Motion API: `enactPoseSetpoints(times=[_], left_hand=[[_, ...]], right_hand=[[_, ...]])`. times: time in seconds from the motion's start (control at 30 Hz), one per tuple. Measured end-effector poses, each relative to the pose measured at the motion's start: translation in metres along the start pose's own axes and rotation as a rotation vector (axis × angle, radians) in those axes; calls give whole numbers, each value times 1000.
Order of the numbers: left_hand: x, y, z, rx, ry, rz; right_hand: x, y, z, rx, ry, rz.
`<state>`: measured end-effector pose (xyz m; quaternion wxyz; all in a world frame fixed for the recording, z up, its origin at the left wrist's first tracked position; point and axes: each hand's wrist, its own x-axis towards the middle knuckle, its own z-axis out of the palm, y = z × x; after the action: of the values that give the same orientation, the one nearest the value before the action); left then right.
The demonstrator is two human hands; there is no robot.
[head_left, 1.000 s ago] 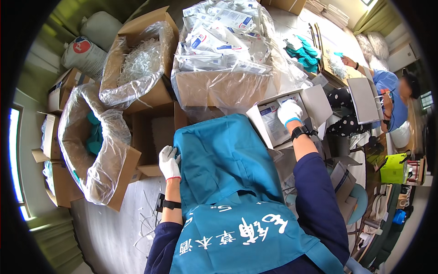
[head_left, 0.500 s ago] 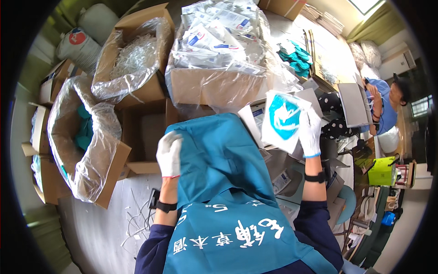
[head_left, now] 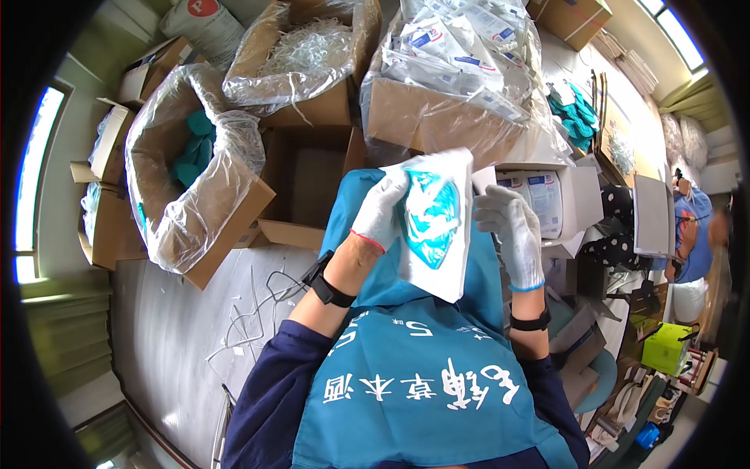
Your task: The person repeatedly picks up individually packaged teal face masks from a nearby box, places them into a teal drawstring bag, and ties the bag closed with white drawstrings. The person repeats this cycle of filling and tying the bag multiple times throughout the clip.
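Observation:
A white packet with a see-through front stands tilted over my lap, a folded teal item with pale straps showing inside. My left hand, in a white knit glove with a red cuff edge, is closed on the packet's left side. Just off the packet's right edge is my right hand, gloved in white with a blue cuff edge, its fingers apart and holding nothing. Below both hands a teal apron with white lettering covers my lap. An opened white carton holding similar packets stands beyond my right hand.
A big plastic-lined carton heaped with packets stands ahead. To its left are a carton of clear shreds, an open brown box and a lined box with teal pieces. Another person is at far right.
The packet has passed from my right hand to my left and moved in front of me. My right hand has let go and opened. The view has shifted left and downward.

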<state>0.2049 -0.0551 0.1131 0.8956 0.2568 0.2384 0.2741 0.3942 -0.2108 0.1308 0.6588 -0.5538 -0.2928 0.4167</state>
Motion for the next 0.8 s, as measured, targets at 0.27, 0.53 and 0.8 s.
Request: enactPoseSetpoints(times=[0.27, 0.53, 0.8], left_hand=[[-20, -10, -5, -804, -473, -392], [-38, -48, -24, -705, -524, -887], [-27, -39, -122, 239, -126, -411]], right_hand=[[4, 4, 38, -105, -114, 56], [28, 6, 39, 106, -374, 120], [2, 42, 51, -76, 16, 132]])
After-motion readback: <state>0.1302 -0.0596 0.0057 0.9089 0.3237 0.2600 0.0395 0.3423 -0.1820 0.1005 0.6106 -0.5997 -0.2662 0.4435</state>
